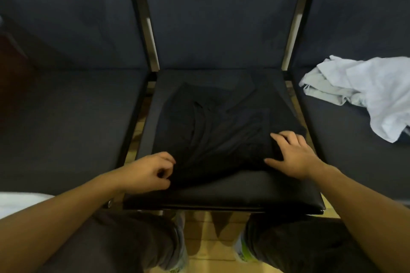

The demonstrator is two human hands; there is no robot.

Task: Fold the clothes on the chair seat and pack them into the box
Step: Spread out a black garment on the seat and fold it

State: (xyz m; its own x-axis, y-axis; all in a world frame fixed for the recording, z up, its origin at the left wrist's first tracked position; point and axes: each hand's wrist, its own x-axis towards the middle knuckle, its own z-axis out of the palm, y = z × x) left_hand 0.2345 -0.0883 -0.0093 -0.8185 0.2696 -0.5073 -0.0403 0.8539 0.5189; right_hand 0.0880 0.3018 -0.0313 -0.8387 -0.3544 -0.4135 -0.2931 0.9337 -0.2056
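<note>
Left hand (148, 173): grip curled, near-left edge of the black garment (213, 131) pinched between thumb and fingers. Garment is spread on the middle chair seat (233, 193), folds hard to make out, dark on dark. Right hand (292, 154): fingers spread, pressed flat on garment's near-right corner. Pale clothes (366, 91) are heaped on the seat right of it, cut off by frame edge.

Dim, soft focus, wide-angle edge distortion
</note>
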